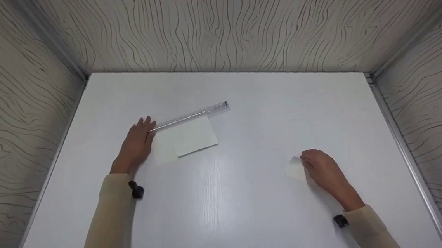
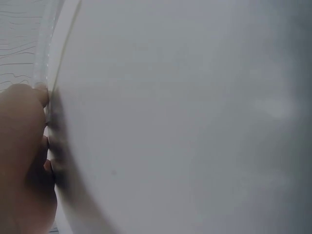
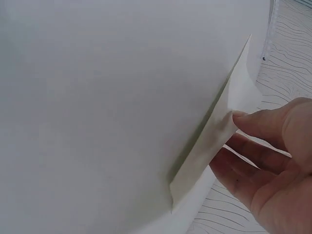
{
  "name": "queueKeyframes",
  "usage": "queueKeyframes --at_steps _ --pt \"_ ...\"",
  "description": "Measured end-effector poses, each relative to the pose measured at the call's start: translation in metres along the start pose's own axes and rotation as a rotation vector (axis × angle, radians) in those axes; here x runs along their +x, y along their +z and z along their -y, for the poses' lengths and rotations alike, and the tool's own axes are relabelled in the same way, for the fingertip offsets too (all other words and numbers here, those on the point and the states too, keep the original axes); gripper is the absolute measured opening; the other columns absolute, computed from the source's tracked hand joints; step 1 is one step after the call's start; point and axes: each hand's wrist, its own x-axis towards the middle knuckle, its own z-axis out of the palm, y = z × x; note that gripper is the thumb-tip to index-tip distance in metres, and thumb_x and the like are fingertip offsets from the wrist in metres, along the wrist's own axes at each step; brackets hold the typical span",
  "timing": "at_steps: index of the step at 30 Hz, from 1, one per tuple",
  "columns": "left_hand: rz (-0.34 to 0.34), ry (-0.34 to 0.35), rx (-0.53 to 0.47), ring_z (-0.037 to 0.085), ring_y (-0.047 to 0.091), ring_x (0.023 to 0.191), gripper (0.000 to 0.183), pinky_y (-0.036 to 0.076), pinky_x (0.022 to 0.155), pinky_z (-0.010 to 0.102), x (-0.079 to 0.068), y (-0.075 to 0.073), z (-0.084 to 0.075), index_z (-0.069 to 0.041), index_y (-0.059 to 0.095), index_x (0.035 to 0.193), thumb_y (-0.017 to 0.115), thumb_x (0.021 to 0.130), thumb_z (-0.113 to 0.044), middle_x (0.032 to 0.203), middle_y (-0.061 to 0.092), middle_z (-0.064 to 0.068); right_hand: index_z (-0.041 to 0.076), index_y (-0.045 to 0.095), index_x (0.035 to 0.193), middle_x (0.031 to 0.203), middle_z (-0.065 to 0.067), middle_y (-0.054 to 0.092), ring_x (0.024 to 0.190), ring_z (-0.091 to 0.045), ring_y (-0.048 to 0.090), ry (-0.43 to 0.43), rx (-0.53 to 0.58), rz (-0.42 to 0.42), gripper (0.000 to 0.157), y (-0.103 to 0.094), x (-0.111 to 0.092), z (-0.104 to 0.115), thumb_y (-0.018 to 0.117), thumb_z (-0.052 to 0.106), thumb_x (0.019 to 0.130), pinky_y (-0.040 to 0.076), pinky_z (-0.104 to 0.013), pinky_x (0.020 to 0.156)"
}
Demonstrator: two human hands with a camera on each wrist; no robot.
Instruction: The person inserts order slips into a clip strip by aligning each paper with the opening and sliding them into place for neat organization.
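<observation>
My left hand (image 1: 136, 139) rests at the left end of a clear ruler (image 1: 189, 117), its fingers reaching past it. In the left wrist view, the fingers of the left hand (image 2: 22, 151) touch the ruler (image 2: 43, 53). Along the ruler's lower edge lies pale paper (image 1: 190, 136); part of it has a raised, dark-shadowed lower edge. Over on the right, my right hand (image 1: 323, 169) pinches a small piece of off-white paper (image 1: 296, 169). In the right wrist view, thumb and fingers of the right hand (image 3: 268, 161) grip the side of that paper (image 3: 209, 141), which stands tilted.
The white table (image 1: 249, 199) is bounded at the back and sides by wood-patterned panels (image 1: 218, 30) with metal rails along the edges. A black device (image 1: 136, 190) sits at the left wrist, another black device (image 1: 341, 221) at the right.
</observation>
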Motion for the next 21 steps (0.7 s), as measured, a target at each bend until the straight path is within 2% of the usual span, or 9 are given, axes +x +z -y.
queueKeyframes --at_steps 6,13,16,21 --pt "-0.003 0.010 0.006 0.032 0.011 0.167 0.052 0.006 0.141 0.050 0.001 -0.001 0.001 -0.015 0.034 0.165 0.031 0.116 -0.032 0.178 0.020 0.007 -0.004 0.076 0.113 0.113 -0.023 0.078 0.108 -0.043 0.074 0.016 -0.028 0.012 0.018 -0.007 0.005 0.001 0.066 -0.003 0.099 0.064 -0.058 0.090" --pt "-0.014 0.012 -0.009 0.031 0.010 0.168 0.053 0.006 0.141 0.050 0.002 0.000 0.003 -0.016 0.034 0.165 0.031 0.116 -0.033 0.178 0.019 0.005 0.001 0.078 0.113 0.109 -0.019 0.080 0.099 -0.034 0.076 0.036 0.060 0.014 0.018 -0.019 0.011 0.001 0.067 0.000 0.099 0.064 -0.048 0.082" --pt "-0.015 0.021 -0.009 0.032 0.010 0.167 0.052 0.007 0.141 0.051 0.002 0.000 0.004 -0.015 0.034 0.165 0.032 0.116 -0.032 0.178 0.020 0.007 0.002 0.078 0.115 0.111 -0.019 0.080 0.099 -0.034 0.075 0.054 0.100 0.015 0.018 -0.023 0.013 0.000 0.067 0.002 0.100 0.064 -0.046 0.082" --pt "-0.013 0.014 -0.007 0.031 0.010 0.167 0.052 0.006 0.141 0.050 0.002 0.002 0.001 -0.014 0.034 0.165 0.032 0.116 -0.032 0.178 0.020 0.006 0.000 0.076 0.119 0.117 -0.021 0.078 0.107 -0.037 0.075 0.084 0.163 0.018 0.021 -0.028 0.014 -0.002 0.066 0.005 0.102 0.064 -0.051 0.089"
